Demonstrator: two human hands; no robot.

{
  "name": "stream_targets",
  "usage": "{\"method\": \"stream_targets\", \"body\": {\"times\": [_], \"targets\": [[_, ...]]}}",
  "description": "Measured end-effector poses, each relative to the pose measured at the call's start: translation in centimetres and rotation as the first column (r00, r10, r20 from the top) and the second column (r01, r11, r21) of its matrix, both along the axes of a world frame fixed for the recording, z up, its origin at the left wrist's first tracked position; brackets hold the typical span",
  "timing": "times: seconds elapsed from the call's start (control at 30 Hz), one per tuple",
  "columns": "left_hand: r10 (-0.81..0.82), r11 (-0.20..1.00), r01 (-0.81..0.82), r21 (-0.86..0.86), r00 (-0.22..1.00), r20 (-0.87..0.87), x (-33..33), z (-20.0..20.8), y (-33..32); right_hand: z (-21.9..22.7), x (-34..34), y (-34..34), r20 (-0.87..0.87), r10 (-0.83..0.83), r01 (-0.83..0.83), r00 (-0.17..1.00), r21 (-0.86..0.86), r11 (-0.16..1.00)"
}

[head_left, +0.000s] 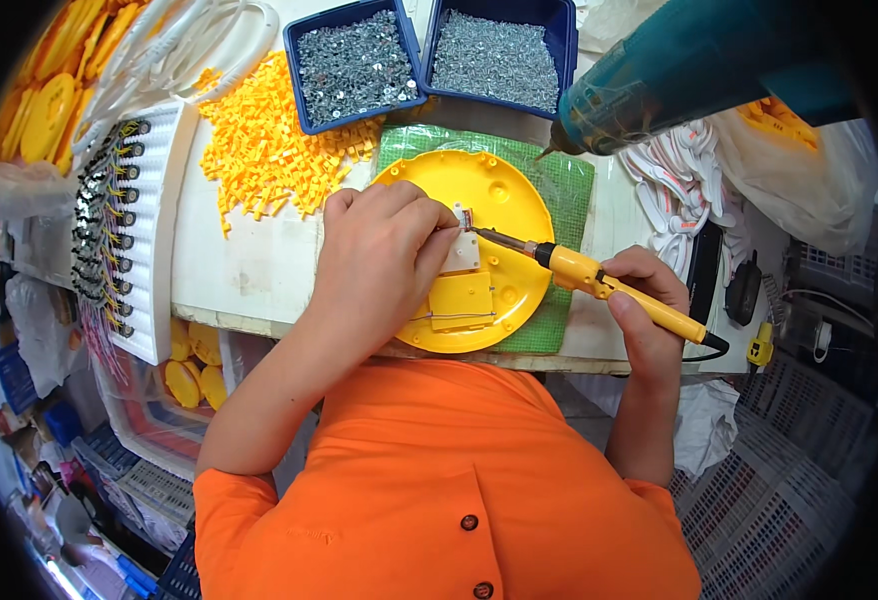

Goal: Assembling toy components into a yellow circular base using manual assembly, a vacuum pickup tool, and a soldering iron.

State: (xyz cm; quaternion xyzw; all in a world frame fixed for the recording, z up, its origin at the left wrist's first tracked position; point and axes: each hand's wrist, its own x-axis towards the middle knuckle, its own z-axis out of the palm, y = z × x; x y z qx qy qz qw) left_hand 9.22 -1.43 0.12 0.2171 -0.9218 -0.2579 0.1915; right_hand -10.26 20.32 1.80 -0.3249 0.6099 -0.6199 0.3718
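Note:
A round yellow plastic housing (521, 290) lies on a green mat (571, 220). Inside it are a white plate (462, 255) and a yellow rectangular cover (461, 296) with a thin metal rod along its lower edge. My right hand (649, 300) grips a yellow soldering iron (584, 272), its tip touching or very near a small part (467, 216) at the top of the white plate. My left hand (384, 255) rests over the housing's left side, fingers pinched together beside that small part. What those fingertips hold is hidden.
Two blue bins (295, 75) of small metal parts stand behind a heap of yellow plastic pieces (274, 135). A teal power tool (679, 75) hangs at upper right. White foam tray (149, 235) with wired round parts sits left; white straps (674, 185) and a black object (744, 290) lie right.

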Motion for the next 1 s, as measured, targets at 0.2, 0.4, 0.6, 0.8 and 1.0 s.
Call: {"method": "stream_targets", "body": {"times": [0.2,0.4,0.6,0.8,1.0], "targets": [[-0.004,1.000,0.004,0.008,1.000,0.018,-0.16,0.24,-0.16,-0.15,-0.23,-0.07,-0.006,0.018,-0.018,1.000,0.019,1.000],[-0.005,1.000,0.004,0.016,0.998,0.063,-0.26,0.73,-0.24,0.11,-0.35,0.04,-0.032,0.009,-0.009,0.999,0.000,1.000],[-0.009,1.000,0.008,0.013,0.997,0.073,-0.25,0.68,-0.30,0.00,-0.63,0.39,-0.075,-0.070,0.066,0.995,-0.054,0.996],[-0.009,1.000,0.008,0.010,0.998,0.068,-0.33,0.77,-0.35,-0.04,-0.49,0.72,-0.102,-0.118,0.119,0.988,0.010,0.993],[-0.005,1.000,0.004,0.014,0.998,0.064,-0.34,0.81,-0.31,-0.10,-0.45,0.77,-0.075,-0.107,0.102,0.991,-0.067,0.993]]}}
